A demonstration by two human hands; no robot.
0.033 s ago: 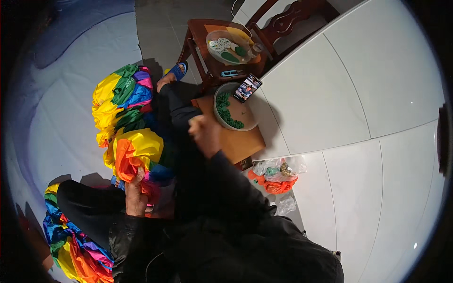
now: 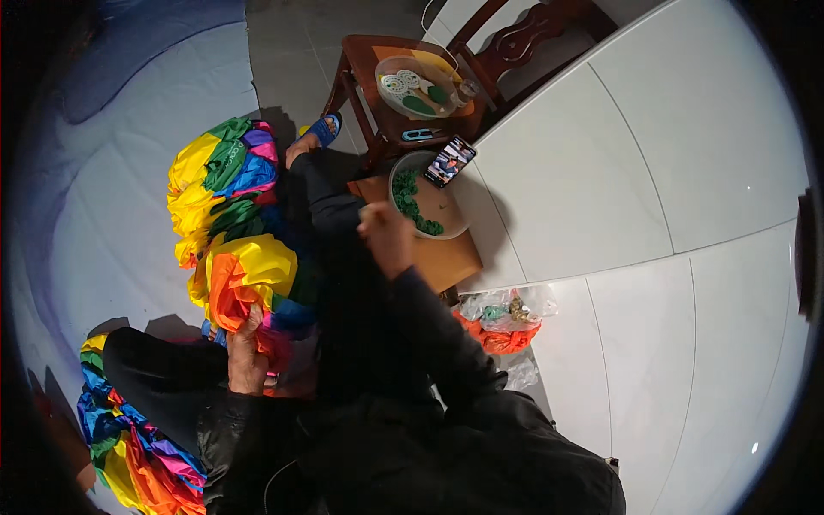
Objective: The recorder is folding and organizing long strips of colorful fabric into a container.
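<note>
Left hand (image 2: pixel 246 359) fingers pinch the thin, slippery rainbow fabric (image 2: pixel 236 232); gather folds to grip. Right hand (image 2: pixel 386 236) fingers curled; contents unclear.

One phone (image 2: pixel 449 161); two bowls — white (image 2: pixel 455 219), patterned (image 2: pixel 390 94); one chair (image 2: pixel 378 129).

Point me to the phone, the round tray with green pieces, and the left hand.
phone (image 2: pixel 449 160), head view, middle of its screen.
round tray (image 2: pixel 446 216), head view, bare inner base.
left hand (image 2: pixel 246 356), head view, back of hand.
</note>
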